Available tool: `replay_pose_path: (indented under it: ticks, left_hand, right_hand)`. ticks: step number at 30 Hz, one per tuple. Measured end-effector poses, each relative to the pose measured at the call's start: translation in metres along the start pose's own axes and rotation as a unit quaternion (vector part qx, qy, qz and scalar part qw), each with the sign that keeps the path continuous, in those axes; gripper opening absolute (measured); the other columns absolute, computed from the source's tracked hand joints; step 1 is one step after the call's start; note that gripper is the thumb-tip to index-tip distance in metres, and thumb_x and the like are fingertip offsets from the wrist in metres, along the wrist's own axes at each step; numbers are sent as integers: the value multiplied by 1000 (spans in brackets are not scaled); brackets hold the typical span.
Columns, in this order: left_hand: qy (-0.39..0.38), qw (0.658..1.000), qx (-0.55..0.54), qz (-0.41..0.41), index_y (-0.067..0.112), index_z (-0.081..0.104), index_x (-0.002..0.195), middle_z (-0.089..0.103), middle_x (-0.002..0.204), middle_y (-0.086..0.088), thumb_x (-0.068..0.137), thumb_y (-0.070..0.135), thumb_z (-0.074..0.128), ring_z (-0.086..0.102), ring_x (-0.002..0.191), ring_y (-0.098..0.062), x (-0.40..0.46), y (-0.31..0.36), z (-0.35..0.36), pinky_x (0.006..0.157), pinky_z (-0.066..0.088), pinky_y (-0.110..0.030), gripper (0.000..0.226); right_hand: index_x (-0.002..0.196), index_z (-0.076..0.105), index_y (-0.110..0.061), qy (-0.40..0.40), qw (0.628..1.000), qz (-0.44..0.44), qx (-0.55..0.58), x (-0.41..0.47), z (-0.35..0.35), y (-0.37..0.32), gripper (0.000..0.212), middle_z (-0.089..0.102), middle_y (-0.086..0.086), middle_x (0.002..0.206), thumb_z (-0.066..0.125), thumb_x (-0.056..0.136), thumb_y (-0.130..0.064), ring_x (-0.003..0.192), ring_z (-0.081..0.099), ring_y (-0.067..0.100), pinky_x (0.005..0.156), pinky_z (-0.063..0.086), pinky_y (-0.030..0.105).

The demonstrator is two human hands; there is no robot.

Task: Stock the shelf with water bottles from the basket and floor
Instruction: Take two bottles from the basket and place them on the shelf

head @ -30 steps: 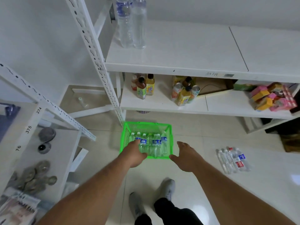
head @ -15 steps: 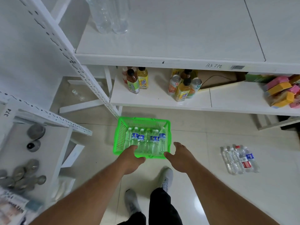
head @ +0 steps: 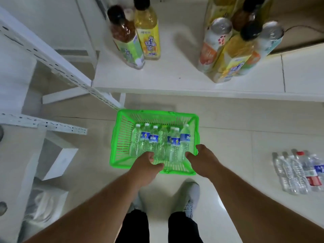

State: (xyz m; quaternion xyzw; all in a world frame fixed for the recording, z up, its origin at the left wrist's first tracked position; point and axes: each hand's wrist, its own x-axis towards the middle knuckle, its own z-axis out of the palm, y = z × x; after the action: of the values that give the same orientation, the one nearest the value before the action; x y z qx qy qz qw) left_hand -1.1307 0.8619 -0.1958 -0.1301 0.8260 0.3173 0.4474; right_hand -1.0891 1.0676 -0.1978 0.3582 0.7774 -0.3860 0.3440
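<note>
In the head view, the green slatted plastic basket point(head: 122, 137) sits on the floor just before the white shelf point(head: 175, 81), clear plastic water bottles point(head: 158, 142) inside, with the left hand point(head: 146, 165) and right hand point(head: 201, 159) at its near rim, grip curled, whether pinching bottles I cannot tell.

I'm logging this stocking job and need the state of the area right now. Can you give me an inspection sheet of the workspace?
Surface: pale tiled floor, glossy; low white shelf above it.
Job's things: green basket on the floor holding upright water bottles; more loose bottles lying on the floor to the right.
Clutter: juice and tea bottles and drink cans standing on the shelf.
Grippers: left hand and right hand at the basket's near edge, reaching in; grip on a bottle cannot be told.
Cables: thin dark wire at the shelf's back right.
Surroundings: white perforated rack posts on the left; the person's grey shoes below.
</note>
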Motion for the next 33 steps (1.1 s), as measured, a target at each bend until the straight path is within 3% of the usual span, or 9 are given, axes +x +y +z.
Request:
replay_pose_path:
  ticks: [4, 8, 10, 12, 18, 22, 27, 29, 33]
  left_hand:
    - [-6, 1000, -1, -8, 17, 42, 144, 54, 141, -5, 85, 33, 73, 64, 107, -22, 85, -20, 29, 57, 45, -20, 69]
    - [-15, 1000, 2, -8, 18, 41, 145, 52, 142, -4, 86, 34, 71, 58, 96, -14, 163, -44, 64, 48, 41, -14, 68]
    - [-25, 1000, 0, -8, 18, 39, 146, 51, 143, -4, 87, 34, 70, 59, 96, -14, 196, -56, 82, 55, 47, -17, 69]
    - [-35, 999, 2, -9, 17, 38, 147, 51, 143, -4, 87, 34, 70, 57, 98, -13, 225, -66, 98, 64, 48, -21, 70]
    - [-67, 998, -3, -10, 19, 35, 149, 44, 150, -4, 89, 37, 68, 48, 75, 2, 287, -88, 135, 37, 34, -3, 71]
    - [-65, 997, -21, -22, 15, 38, 146, 46, 149, -7, 86, 45, 68, 54, 108, -17, 311, -99, 144, 72, 40, -20, 73]
    - [-39, 997, -47, -56, 18, 41, 145, 45, 150, -6, 82, 43, 74, 54, 122, -20, 326, -113, 135, 84, 40, -23, 75]
    - [-27, 998, -39, -52, 17, 44, 142, 49, 146, -5, 80, 44, 76, 54, 123, -21, 328, -117, 134, 80, 40, -20, 75]
    - [-18, 999, 3, -44, 9, 48, 137, 56, 138, -9, 76, 52, 77, 62, 103, -20, 332, -114, 134, 66, 37, -14, 81]
  right_hand:
    - [140, 43, -5, 20, 1000, 6, 10, 87, 37, 6, 57, 58, 18, 129, 56, 93, -36, 102, 64, 32, 75, 47, 29]
    - [128, 47, -6, 21, 999, 21, 25, 165, 75, 12, 42, 62, 19, 116, 54, 93, -29, 85, 60, 28, 64, 41, 27]
    - [117, 49, -6, 27, 999, 28, 2, 199, 92, 15, 29, 60, 18, 116, 51, 94, -23, 91, 58, 31, 68, 40, 27]
    - [125, 47, -3, 41, 998, 37, -31, 227, 105, 19, 35, 55, 20, 123, 49, 94, -18, 108, 56, 35, 80, 43, 31]
    - [127, 42, -1, 147, 985, 85, -12, 273, 148, 31, 43, 48, 19, 134, 54, 89, -18, 124, 47, 38, 102, 38, 36]
    - [126, 46, 1, 183, 977, 107, -23, 291, 166, 29, 41, 52, 21, 129, 49, 93, -23, 121, 49, 38, 102, 38, 39]
    - [111, 59, -8, 158, 982, 105, -14, 309, 181, 18, 29, 58, 19, 124, 47, 95, -29, 116, 53, 38, 99, 42, 40]
    - [126, 47, -9, 166, 974, 146, 45, 318, 181, 24, 43, 53, 19, 128, 52, 93, -36, 116, 53, 38, 94, 43, 39]
    - [105, 47, -8, 108, 974, 147, 138, 335, 181, 43, 54, 61, 7, 97, 69, 82, -51, 80, 64, 26, 60, 42, 28]
